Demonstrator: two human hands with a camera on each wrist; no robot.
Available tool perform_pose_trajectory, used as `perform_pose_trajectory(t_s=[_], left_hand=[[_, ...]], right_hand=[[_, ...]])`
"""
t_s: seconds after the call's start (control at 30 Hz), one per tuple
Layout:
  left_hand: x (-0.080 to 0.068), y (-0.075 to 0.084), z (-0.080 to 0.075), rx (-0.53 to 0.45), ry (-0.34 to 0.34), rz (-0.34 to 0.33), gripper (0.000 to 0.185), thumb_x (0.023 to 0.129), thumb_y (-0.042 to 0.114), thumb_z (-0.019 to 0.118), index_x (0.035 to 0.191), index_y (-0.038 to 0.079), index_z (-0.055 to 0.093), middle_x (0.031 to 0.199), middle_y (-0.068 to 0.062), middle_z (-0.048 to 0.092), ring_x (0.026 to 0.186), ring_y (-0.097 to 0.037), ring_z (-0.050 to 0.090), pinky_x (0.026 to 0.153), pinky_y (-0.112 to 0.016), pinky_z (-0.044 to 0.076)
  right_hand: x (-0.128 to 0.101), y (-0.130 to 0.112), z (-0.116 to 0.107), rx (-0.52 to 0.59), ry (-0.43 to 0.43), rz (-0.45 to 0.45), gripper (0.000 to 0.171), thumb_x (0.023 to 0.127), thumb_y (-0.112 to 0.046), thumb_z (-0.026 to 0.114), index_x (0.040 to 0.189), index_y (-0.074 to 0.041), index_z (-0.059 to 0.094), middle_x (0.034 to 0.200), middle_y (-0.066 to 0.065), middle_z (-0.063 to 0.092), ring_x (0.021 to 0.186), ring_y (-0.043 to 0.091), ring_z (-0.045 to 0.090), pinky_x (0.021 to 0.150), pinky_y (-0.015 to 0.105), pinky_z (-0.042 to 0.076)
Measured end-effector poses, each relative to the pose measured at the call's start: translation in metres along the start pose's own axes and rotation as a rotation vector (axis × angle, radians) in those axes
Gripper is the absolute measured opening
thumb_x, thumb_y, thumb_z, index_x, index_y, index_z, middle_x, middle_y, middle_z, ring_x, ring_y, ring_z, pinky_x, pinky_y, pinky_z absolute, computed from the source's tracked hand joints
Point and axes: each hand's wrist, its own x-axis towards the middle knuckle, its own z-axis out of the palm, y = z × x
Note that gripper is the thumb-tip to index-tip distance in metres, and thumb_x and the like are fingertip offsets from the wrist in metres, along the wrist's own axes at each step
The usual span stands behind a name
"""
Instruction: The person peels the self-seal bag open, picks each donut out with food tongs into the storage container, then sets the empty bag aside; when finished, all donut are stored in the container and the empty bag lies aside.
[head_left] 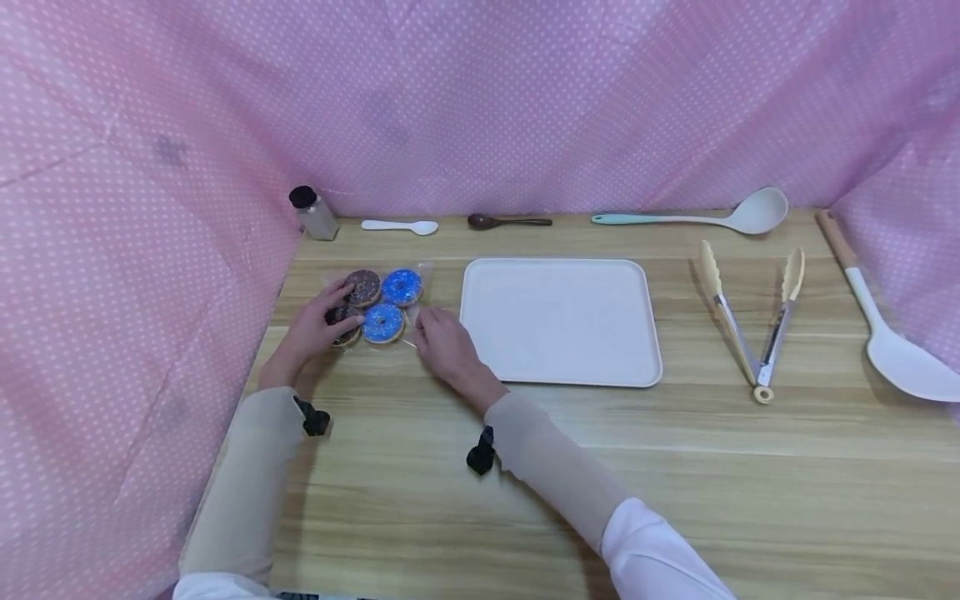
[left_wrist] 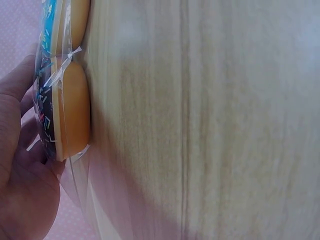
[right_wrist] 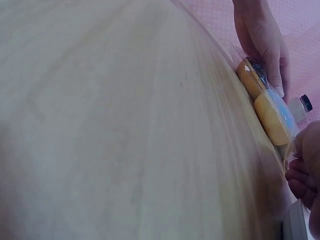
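A clear plastic bag (head_left: 377,304) with two chocolate and two blue iced donuts lies on the wooden table, left of a white tray (head_left: 558,367). My left hand (head_left: 347,308) lies on the bag's left side, fingers laid flat over the near chocolate donut (left_wrist: 75,110). My right hand (head_left: 423,325) pinches the bag's loose plastic edge at its right end, next to the near blue donut (head_left: 383,322). In the right wrist view the left hand (right_wrist: 265,40) covers the donuts' tops and the curled right fingers (right_wrist: 305,172) hold the plastic. The tray has nothing on it.
Along the back stand a small black-capped bottle (head_left: 313,212), a white spoon (head_left: 401,226), a dark wooden spoon (head_left: 506,221) and a pale ladle (head_left: 697,217). Tongs (head_left: 750,321) and a white spatula (head_left: 881,321) lie at the right. Pink dotted cloth walls surround the table.
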Motion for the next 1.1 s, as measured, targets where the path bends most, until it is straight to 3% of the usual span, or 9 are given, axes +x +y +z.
perform_pose_trajectory(t_s=[0.3,0.47,0.77,1.1], left_hand=[[-0.002,0.0,0.0,0.001,-0.007,-0.009,0.071,0.092,0.04,0.061,0.15,0.012,0.031,0.159,-0.014,0.017,0.143,-0.044,0.018,0.114,-0.061,0.019],[-0.001,0.0,0.0,0.012,-0.011,-0.003,0.071,0.093,0.042,0.06,0.15,0.012,0.03,0.16,-0.013,0.017,0.143,-0.044,0.018,0.113,-0.062,0.019],[-0.002,0.001,-0.001,0.01,-0.008,0.001,0.071,0.093,0.041,0.06,0.151,0.013,0.03,0.16,-0.012,0.017,0.143,-0.043,0.019,0.113,-0.062,0.02],[-0.002,0.003,0.0,0.007,0.004,0.025,0.071,0.092,0.038,0.063,0.149,0.011,0.032,0.159,-0.014,0.02,0.142,-0.043,0.021,0.113,-0.061,0.021]], right_hand=[[-0.003,0.006,-0.01,0.042,0.075,0.045,0.009,0.093,-0.017,0.055,0.089,-0.013,0.063,0.093,0.0,0.062,0.09,0.015,0.059,0.082,0.028,0.052],[-0.005,0.01,-0.01,0.066,0.108,0.023,0.008,0.092,-0.017,0.057,0.089,-0.012,0.063,0.094,0.001,0.063,0.091,0.016,0.06,0.083,0.028,0.051],[0.001,0.003,-0.012,0.083,0.031,0.097,0.028,0.092,-0.036,0.061,0.104,-0.011,0.06,0.101,0.001,0.061,0.091,0.015,0.057,0.083,0.029,0.051],[0.021,-0.004,-0.009,0.062,-0.022,0.144,0.021,0.093,-0.026,0.056,0.108,-0.012,0.061,0.101,0.001,0.061,0.091,0.014,0.057,0.079,0.028,0.052]])
